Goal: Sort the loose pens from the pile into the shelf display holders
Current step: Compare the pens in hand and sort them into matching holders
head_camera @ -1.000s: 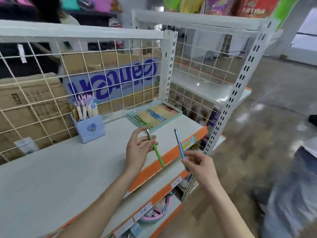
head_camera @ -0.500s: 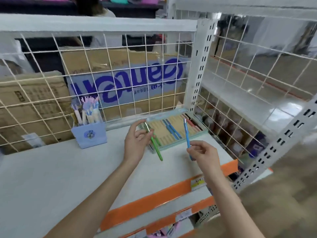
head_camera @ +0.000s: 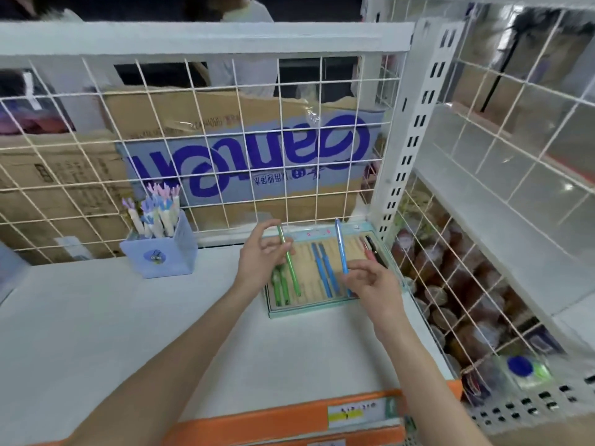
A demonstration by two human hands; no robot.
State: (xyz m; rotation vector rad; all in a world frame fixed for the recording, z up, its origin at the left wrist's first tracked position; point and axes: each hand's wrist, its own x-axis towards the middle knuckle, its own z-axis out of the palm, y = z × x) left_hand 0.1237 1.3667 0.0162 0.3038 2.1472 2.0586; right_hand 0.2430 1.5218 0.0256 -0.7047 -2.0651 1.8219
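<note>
My left hand (head_camera: pixel 259 263) pinches a green pen (head_camera: pixel 288 261) and holds it over the left side of a flat, light-teal display tray (head_camera: pixel 325 312) on the white shelf. My right hand (head_camera: pixel 373 284) pinches a blue pen (head_camera: pixel 340 247), upright over the tray's right half. In the tray lie two green pens (head_camera: pixel 279 289) at the left, two blue pens (head_camera: pixel 323 268) in the middle and red and dark pens (head_camera: pixel 370 244) at the right edge. A lilac pen cup (head_camera: pixel 161 255) with several pastel pens stands to the left.
A white wire grid (head_camera: pixel 206 140) closes the shelf's back, with cardboard boxes behind it. A perforated white upright (head_camera: pixel 409 146) and a side grid bound the right, with packaged goods beyond. The shelf's orange front edge (head_camera: pixel 289 420) carries a price label.
The view has swung towards the shelf and closer. Both hands have carried their pens forward, from above the shelf's front edge to over the tray.
</note>
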